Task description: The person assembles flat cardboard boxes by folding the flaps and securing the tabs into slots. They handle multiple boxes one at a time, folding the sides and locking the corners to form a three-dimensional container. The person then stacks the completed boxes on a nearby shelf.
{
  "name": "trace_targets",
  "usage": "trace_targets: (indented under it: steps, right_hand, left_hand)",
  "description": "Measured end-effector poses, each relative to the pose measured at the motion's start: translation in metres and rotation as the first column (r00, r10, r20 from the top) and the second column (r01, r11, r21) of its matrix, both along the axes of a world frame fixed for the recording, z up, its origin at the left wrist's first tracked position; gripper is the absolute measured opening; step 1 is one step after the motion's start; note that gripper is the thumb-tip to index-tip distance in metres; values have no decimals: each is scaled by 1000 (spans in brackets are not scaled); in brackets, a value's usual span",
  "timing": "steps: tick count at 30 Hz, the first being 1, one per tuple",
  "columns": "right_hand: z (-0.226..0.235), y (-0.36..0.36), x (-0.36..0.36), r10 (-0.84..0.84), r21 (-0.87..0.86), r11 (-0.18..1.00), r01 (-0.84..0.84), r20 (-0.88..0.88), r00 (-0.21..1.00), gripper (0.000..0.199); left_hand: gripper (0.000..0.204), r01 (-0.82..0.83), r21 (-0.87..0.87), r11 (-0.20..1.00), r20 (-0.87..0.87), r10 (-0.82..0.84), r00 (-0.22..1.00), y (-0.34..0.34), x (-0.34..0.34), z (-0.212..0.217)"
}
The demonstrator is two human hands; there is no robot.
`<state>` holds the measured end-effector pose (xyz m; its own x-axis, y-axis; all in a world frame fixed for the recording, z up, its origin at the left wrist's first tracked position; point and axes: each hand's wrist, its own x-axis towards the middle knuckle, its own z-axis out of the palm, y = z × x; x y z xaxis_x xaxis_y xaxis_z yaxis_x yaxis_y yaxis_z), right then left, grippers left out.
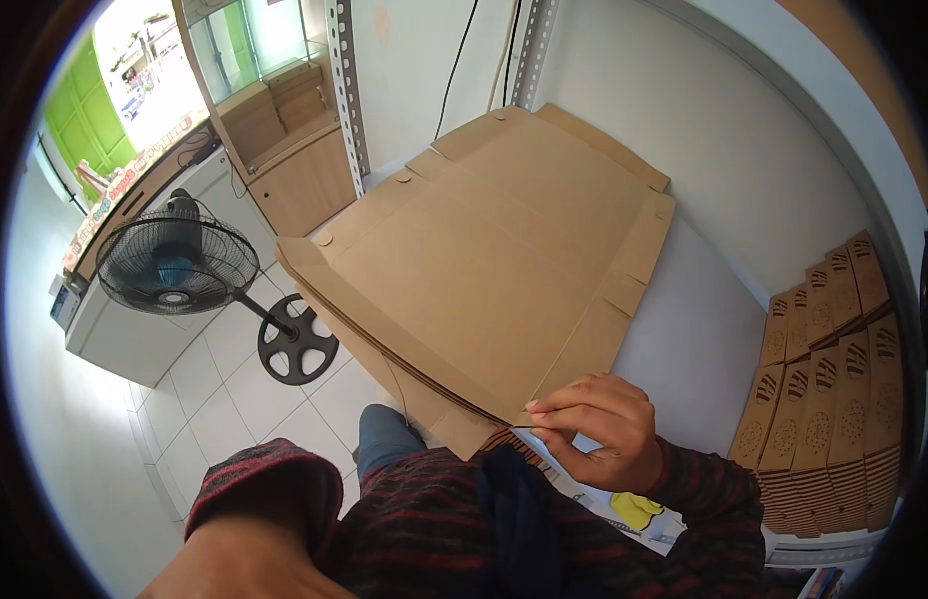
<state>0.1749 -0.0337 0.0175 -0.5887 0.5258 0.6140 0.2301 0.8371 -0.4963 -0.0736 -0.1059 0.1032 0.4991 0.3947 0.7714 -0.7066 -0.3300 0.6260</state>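
A large flat brown cardboard box blank (pixel 474 240), creased and with cut tabs along its sides, lies on the white surface in front of me. Several more layers show beneath its near left edge. My right hand (pixel 599 424) pinches the near corner of the cardboard between thumb and fingers. How many layers are in that pinch is unclear. My left hand (pixel 244 564) is bent up close to the lower edge of the picture, away from the cardboard; its fingers are out of sight. A thin cord (pixel 396 387) hangs over the stack's near left edge.
Stacks of folded brown printed boxes (pixel 828 389) stand at the right. A black standing fan (pixel 179 265) is on the tiled floor to the left, before a white counter (pixel 134 329). Perforated metal posts (pixel 346 95) rise behind. Near my right forearm lies a yellow item (pixel 636 510).
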Motion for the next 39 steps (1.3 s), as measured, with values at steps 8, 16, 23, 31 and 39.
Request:
trace_targets:
  steps: [8,16,23,31,39]
  right_hand:
    - [-6,-2,1,29,-8,1000,-29,30,999,13]
    - [-4,-4,2,18,-50,999,-15,68,998,13]
    - [-2,-4,0,4,-76,997,-2,22,1000,16]
    - [-5,-4,0,6,-126,992,-4,16,1000,16]
    - [-5,-3,-1,30,-102,994,-27,31,999,15]
  left_hand:
    - [34,-10,-3,1000,-7,10,1000,0,3,0]
    - [31,-497,-253,830,-58,500,864,10,-21,-42]
    - [28,-932,-274,236,-523,777,350,17,-44,-114]
    - [29,-835,542,96,-343,932,-116,43,-31,-111]
    - [19,-752,619,228,-390,920,-42,63,-46,-109]
